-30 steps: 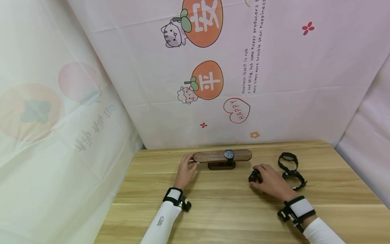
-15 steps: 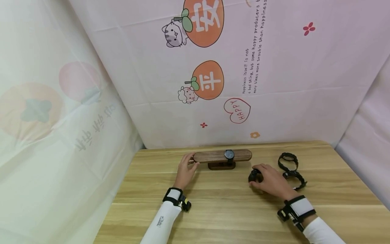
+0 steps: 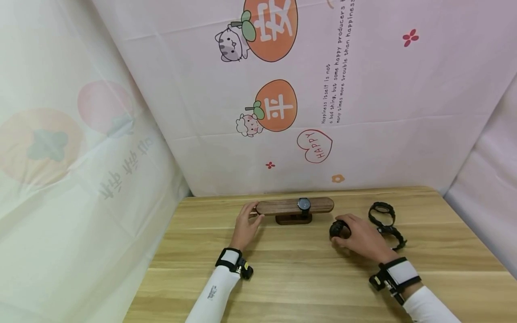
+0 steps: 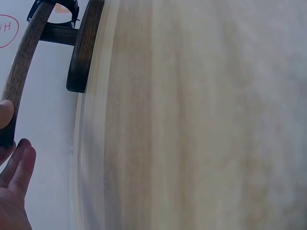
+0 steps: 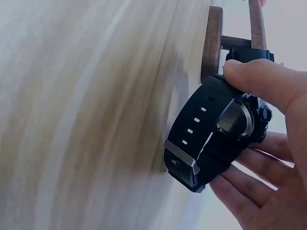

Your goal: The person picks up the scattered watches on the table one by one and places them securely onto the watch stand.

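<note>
My right hand [image 3: 361, 237] holds a black wristwatch [image 5: 206, 129] by its strap, thumb on one side and fingers on the other. Its strap is buckled into a loop, and the case back shows in the right wrist view. At the left end of a wooden watch stand [image 3: 278, 207], my left hand [image 3: 245, 226] grips the bar between thumb and fingers. Another watch [image 3: 304, 205] with a round dark face is strapped around the bar, right of its middle. Below the bar, the stand's short base [image 3: 293, 220] rests on the table.
Two more black watches, a farther one [image 3: 381, 214] and a nearer one [image 3: 392, 237], lie to the right of my right hand on the wooden table [image 3: 291, 278]. A printed cloth [image 3: 202, 157] hangs behind the table's back edge, with more cloth at both sides.
My right hand has turned the held watch slightly, so its round face shows more in the head view. My left hand keeps its place on the stand.
</note>
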`<state>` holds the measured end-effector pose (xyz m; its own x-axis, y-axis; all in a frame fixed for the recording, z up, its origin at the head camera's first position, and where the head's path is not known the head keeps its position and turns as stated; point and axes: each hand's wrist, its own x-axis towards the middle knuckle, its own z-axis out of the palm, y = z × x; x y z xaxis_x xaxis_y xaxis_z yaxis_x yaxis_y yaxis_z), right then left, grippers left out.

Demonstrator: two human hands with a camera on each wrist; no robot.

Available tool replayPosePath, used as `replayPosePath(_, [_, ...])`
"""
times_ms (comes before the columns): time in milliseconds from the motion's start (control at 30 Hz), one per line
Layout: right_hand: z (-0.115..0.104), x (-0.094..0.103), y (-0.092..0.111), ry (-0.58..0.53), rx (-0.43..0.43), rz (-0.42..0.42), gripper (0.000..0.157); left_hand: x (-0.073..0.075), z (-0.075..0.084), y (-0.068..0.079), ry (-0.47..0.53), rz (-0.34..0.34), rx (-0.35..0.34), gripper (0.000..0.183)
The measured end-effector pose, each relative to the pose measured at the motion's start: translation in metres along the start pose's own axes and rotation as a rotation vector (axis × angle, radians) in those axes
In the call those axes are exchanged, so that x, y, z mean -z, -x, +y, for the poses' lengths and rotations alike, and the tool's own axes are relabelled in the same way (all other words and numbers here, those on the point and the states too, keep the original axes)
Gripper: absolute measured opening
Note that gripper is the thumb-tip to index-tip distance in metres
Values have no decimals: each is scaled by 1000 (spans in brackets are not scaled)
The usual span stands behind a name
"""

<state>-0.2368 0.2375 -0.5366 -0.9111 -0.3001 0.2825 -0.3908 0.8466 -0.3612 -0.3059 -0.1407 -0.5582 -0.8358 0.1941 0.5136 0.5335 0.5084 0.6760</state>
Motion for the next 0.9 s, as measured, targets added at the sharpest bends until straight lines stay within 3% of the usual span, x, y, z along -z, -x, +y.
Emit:
replayPosePath(400, [9,5,-4,-42,-21,20,66,0,2,0,7,8,-14,48])
replayPosePath(733, [13,9,-3,-120,-8,20,69,-1,-2,0,-2,3,28,48])
replayPosePath(900, [15,9,-1,-89,27,26,70,-1,-1,-1,-11,-4,41,49])
